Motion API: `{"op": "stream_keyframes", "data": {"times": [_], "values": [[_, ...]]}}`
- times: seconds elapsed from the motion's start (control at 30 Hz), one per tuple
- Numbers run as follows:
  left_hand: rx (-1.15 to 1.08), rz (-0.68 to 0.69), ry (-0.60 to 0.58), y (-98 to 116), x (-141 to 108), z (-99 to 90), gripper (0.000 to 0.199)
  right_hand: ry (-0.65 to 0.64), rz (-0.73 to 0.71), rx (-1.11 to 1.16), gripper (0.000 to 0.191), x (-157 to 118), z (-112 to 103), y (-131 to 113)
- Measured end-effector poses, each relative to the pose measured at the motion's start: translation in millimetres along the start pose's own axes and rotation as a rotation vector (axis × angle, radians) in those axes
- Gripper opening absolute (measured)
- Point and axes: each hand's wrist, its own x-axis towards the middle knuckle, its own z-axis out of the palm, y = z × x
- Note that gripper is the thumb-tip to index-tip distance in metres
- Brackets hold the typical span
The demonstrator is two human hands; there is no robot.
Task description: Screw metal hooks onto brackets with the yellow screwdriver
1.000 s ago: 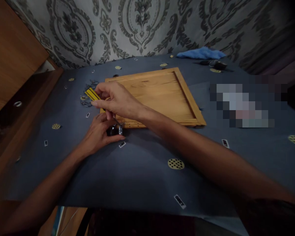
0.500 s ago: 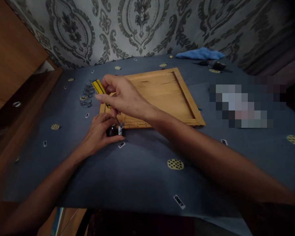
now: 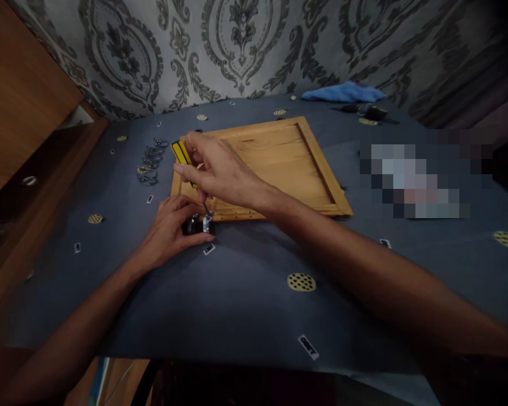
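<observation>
My right hand [image 3: 222, 169] is closed around the yellow-and-black handle of a screwdriver [image 3: 182, 157]. Its shaft points down, with the tip at the screw of a metal hose clamp [image 3: 206, 224]. The clamp sits around a short black cylindrical piece [image 3: 192, 225], whose kind I cannot make out. My left hand [image 3: 167, 228] grips this piece between thumb and fingers at the near left corner of a framed wooden board [image 3: 275, 163]. Part of the black piece is hidden by the fingers.
Several loose hose clamps [image 3: 147, 176] lie in a row left of the board. A blue cloth [image 3: 342, 92] and a dark tool [image 3: 366, 111] rest at the back right. A blurred-out patch [image 3: 415, 180] covers something on the right. Wooden furniture [image 3: 29, 101] borders the left side.
My right hand has shifted slightly right, and the screwdriver handle has turned and swung right, standing a bit more upright. My left hand and the black piece have stayed nearly still.
</observation>
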Motion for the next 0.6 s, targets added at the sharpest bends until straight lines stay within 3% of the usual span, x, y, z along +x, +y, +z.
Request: {"op": "stream_keyframes", "data": {"times": [0.6], "values": [[-0.021, -0.024, -0.041, 5.0, -1.4, -8.4, 0.062, -0.059, 0.025, 0.09, 0.031, -2.3, 3.3, 7.0]]}}
